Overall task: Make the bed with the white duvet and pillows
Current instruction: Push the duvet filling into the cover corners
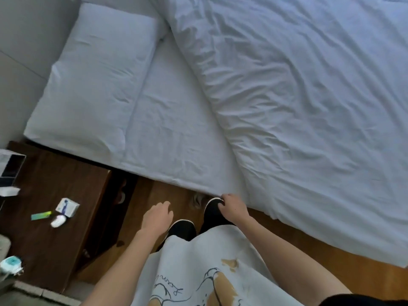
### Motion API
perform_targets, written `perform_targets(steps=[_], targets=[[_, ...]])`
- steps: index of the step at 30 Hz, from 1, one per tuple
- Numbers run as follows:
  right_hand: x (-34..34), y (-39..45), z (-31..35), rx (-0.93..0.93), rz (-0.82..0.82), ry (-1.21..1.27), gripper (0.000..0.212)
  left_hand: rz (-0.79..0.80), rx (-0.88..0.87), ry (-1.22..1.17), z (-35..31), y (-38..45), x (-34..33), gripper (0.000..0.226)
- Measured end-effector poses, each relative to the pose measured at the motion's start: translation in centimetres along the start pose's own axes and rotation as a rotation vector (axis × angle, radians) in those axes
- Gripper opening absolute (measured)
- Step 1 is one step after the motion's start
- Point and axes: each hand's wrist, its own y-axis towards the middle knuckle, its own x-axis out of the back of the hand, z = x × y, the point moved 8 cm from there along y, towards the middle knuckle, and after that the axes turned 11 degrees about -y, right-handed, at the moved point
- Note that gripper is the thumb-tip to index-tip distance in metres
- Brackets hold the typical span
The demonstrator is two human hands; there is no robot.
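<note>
Bedroom, viewed from above at the bedside: wooden floor (pixel 287 237) along the bed edge, grey wall (pixel 28 40) at the head end, dark wooden bedside counter (pixel 66 184) to the left. On the counter: small white box (pixel 67 207), green lighter-like item (pixel 40 215), small white object (pixel 57 221) just beside the box; identity of the last not clear. Black shoes (pixel 212 214) on the floor close to the bed.

Bed (pixel 176 133) fitted with a white sheet, creased but flat, exposed in a strip between pillow and duvet. White pillow (pixel 95 80) lying flat at the head end, near the wall, long side parallel to it. White duvet (pixel 309 107) spread over the greater part of the mattress, heavily wrinkled, near edge rolled back on a diagonal and overhanging the bedside at lower right.

Left hand (pixel 157 219) hanging free over the floor, fingers loosely curled, holding nothing. Right hand (pixel 231 206) low at the mattress edge, fingers curled, just beside the duvet's near corner; whether pinching fabric or merely close, cannot tell.

Handling assessment: duvet judged soft, limp, bulky yet light; no stiffness, likely to fold and drag rather than slide as one piece. Best taken at the rolled near edge or corner, both hands well apart, lifted and drawn toward the pillow. Pillow judged light, compressible, easily taken at its short ends
</note>
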Motion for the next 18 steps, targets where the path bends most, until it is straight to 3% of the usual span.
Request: perform_targets(steps=[5,10,14,18], targets=[[5.3,9.3,1.1,0.020,-0.067,-0.021,0.039,0.058,-0.026,0.009,-2.6,7.7,4.3,0.039],[10.8,19.3,1.5,-0.023,-0.345,-0.081,0.050,0.060,-0.130,0.047,-6.1,18.4,7.8,0.045],[11.9,28.8,0.1,-0.086,-0.409,-0.152,0.069,-0.033,-0.278,0.107,-9.3,29.4,9.3,0.045],[14.9,36.3,0.1,-0.009,-0.717,-0.274,0.086,-0.209,-0.484,0.086,-12.7,39.0,11.3,0.047]])
